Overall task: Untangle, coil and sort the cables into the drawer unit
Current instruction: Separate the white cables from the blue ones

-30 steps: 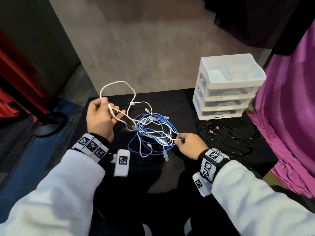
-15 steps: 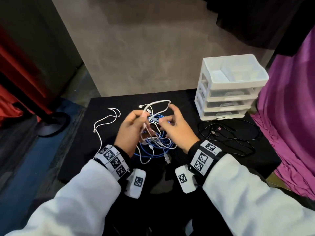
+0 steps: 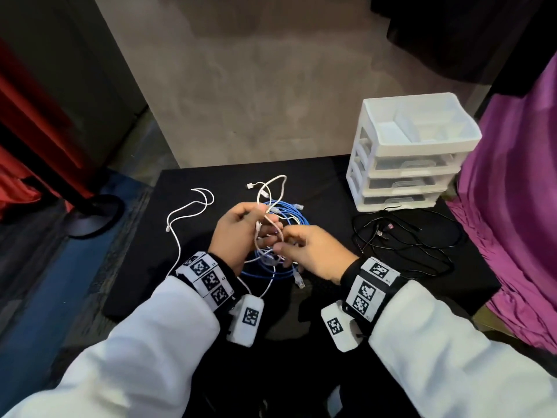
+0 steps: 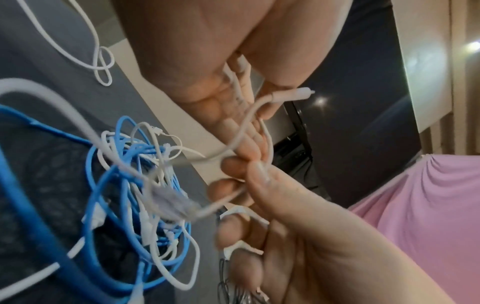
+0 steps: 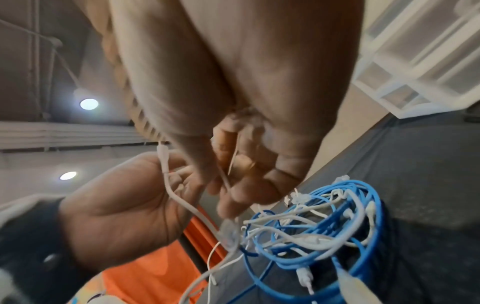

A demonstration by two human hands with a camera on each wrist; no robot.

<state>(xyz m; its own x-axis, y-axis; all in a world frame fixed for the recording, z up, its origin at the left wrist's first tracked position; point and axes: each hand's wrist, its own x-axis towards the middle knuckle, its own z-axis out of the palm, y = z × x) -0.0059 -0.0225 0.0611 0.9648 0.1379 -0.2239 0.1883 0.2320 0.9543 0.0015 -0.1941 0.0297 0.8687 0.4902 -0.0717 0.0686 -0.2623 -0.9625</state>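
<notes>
Untangling step: both hands, L [image 3: 238,233] & R [image 3: 313,251], pinched white cable [image 3: 272,188] above blue cable [image 3: 289,212]; next, likely pull it free.

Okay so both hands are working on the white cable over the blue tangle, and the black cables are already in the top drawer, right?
Not quite. The black cables lie loose on the table in front of the drawer unit, as the head view shows. Both the left hand and right hand do hold the white cable over the blue tangle.
</notes>
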